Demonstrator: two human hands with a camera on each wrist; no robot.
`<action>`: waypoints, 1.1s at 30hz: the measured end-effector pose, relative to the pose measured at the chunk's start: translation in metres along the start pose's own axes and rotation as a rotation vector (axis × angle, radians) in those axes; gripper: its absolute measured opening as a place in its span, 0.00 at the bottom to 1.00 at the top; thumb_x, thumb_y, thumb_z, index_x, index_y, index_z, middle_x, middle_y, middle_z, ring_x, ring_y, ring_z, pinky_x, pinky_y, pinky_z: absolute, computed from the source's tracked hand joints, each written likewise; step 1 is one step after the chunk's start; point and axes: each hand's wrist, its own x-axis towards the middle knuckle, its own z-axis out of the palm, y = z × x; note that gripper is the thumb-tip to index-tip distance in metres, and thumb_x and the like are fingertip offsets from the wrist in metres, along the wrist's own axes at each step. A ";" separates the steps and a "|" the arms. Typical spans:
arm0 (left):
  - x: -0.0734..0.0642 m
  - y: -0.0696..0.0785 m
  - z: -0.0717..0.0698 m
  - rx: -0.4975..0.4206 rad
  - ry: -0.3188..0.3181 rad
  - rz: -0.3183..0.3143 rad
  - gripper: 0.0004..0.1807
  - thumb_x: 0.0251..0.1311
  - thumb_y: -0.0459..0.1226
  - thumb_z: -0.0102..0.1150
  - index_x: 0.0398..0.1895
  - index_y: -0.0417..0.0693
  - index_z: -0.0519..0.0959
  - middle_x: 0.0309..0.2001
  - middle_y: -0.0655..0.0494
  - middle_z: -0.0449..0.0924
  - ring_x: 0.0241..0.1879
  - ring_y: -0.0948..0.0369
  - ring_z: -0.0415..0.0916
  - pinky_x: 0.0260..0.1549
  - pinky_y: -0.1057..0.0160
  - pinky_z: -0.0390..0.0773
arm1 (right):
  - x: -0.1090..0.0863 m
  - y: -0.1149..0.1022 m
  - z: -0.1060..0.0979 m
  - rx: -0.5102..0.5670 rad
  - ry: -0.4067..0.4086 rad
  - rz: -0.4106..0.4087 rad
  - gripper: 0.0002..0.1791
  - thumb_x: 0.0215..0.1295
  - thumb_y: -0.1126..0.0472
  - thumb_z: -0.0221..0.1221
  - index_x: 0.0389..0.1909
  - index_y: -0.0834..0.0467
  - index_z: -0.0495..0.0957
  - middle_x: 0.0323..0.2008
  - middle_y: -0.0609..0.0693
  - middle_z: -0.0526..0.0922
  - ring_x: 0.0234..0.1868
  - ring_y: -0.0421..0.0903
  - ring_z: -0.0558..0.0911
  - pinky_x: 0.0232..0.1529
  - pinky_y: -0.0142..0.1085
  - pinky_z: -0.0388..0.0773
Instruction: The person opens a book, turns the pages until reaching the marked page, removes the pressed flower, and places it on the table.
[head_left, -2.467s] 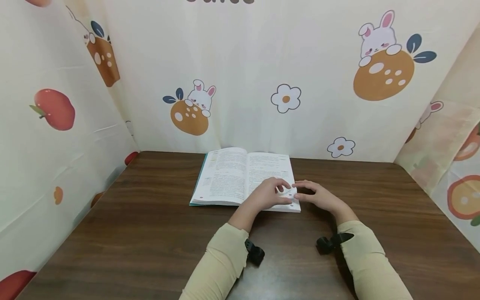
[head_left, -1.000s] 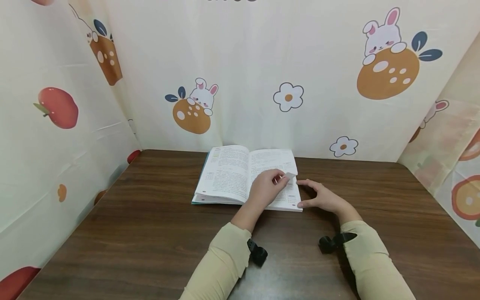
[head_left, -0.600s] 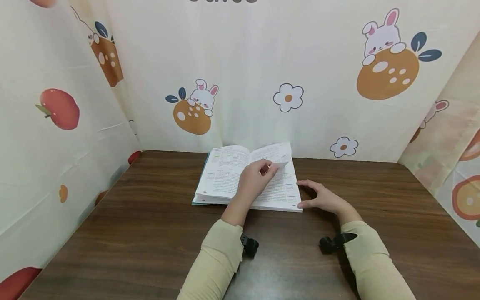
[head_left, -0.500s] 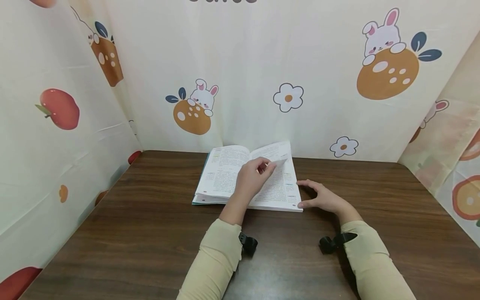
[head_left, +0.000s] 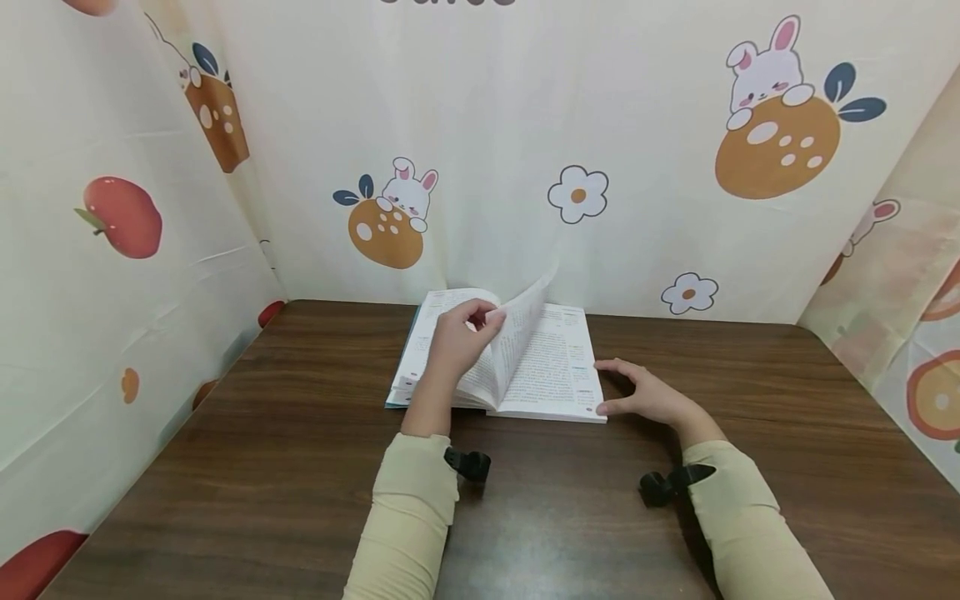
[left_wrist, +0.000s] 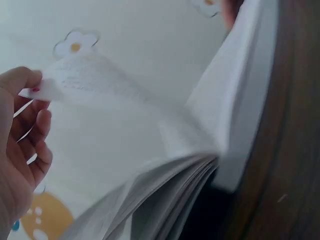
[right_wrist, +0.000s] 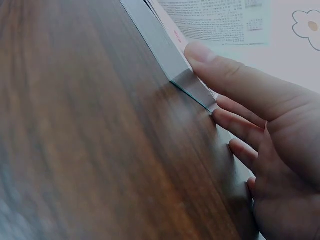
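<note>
An open book (head_left: 558,367) with printed pages and a teal cover edge lies against the back wall. My left hand (head_left: 457,337) is above its left half and pinches the corner of a page (head_left: 521,333) between thumb and finger. That page stands lifted and curved over the spine. In the left wrist view, the lifted page (left_wrist: 100,82) stretches from my fingertips to the binding, slightly blurred. My right hand (head_left: 648,396) rests at the book's lower right edge. Its thumb (right_wrist: 200,52) touches the page corner, while the other fingers lie loosely spread along the side.
The book lies on a dark brown wooden table (head_left: 247,483). A white curtain (head_left: 487,108) printed with rabbits, fruit and flowers closes off the back and both sides. Black wrist cameras (head_left: 468,465) are strapped over the light yellow sleeves (head_left: 405,517).
My left hand has taken hold of a right-hand page's corner and carried it leftward, so the page now rises over the spine. The right hand has stayed nearly still at the book's edge.
</note>
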 end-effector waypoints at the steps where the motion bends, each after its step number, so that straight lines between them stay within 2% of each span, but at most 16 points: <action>1: 0.000 -0.002 -0.004 -0.003 -0.006 -0.011 0.07 0.58 0.40 0.60 0.33 0.45 0.81 0.26 0.56 0.73 0.29 0.61 0.69 0.30 0.66 0.69 | 0.000 0.000 0.000 0.002 0.001 -0.001 0.43 0.45 0.49 0.71 0.63 0.55 0.64 0.66 0.61 0.55 0.67 0.61 0.50 0.60 0.62 0.44; 5: 0.001 -0.009 -0.020 -0.003 -0.044 -0.049 0.08 0.58 0.40 0.60 0.34 0.45 0.81 0.27 0.54 0.74 0.31 0.59 0.69 0.31 0.64 0.69 | 0.001 0.001 0.000 -0.011 0.006 0.003 0.43 0.45 0.49 0.70 0.63 0.54 0.64 0.66 0.61 0.55 0.67 0.61 0.50 0.60 0.63 0.44; 13: -0.005 -0.019 -0.055 0.044 -0.211 -0.230 0.10 0.59 0.44 0.59 0.37 0.47 0.79 0.33 0.52 0.73 0.36 0.56 0.67 0.34 0.61 0.69 | -0.001 -0.001 0.000 -0.011 -0.001 0.002 0.43 0.46 0.50 0.70 0.63 0.55 0.64 0.66 0.63 0.55 0.67 0.63 0.50 0.59 0.64 0.44; 19: -0.013 -0.027 -0.083 0.118 -0.253 -0.347 0.12 0.58 0.43 0.60 0.39 0.46 0.78 0.37 0.49 0.74 0.39 0.54 0.67 0.38 0.60 0.70 | -0.004 -0.006 0.000 -0.012 0.000 0.003 0.42 0.47 0.53 0.70 0.63 0.57 0.63 0.66 0.64 0.54 0.66 0.64 0.50 0.59 0.64 0.45; 27: -0.028 -0.062 -0.107 0.105 -0.264 -0.435 0.16 0.54 0.47 0.64 0.38 0.45 0.79 0.36 0.49 0.73 0.39 0.53 0.66 0.38 0.59 0.68 | -0.002 -0.002 0.000 -0.018 0.001 0.007 0.42 0.48 0.55 0.69 0.64 0.58 0.62 0.67 0.65 0.53 0.66 0.65 0.49 0.58 0.65 0.45; 29: -0.032 -0.071 -0.110 0.115 -0.287 -0.479 0.16 0.54 0.47 0.64 0.37 0.45 0.80 0.36 0.50 0.73 0.39 0.53 0.66 0.38 0.59 0.67 | -0.002 -0.002 0.000 -0.014 0.001 0.000 0.42 0.48 0.55 0.69 0.64 0.59 0.62 0.67 0.65 0.53 0.66 0.65 0.49 0.58 0.65 0.45; 33: -0.038 -0.082 -0.114 0.188 -0.391 -0.587 0.15 0.55 0.48 0.62 0.32 0.45 0.80 0.31 0.52 0.73 0.35 0.55 0.67 0.33 0.60 0.66 | -0.002 -0.002 0.000 -0.017 -0.001 -0.004 0.42 0.48 0.55 0.69 0.65 0.58 0.62 0.67 0.65 0.53 0.67 0.65 0.48 0.57 0.65 0.45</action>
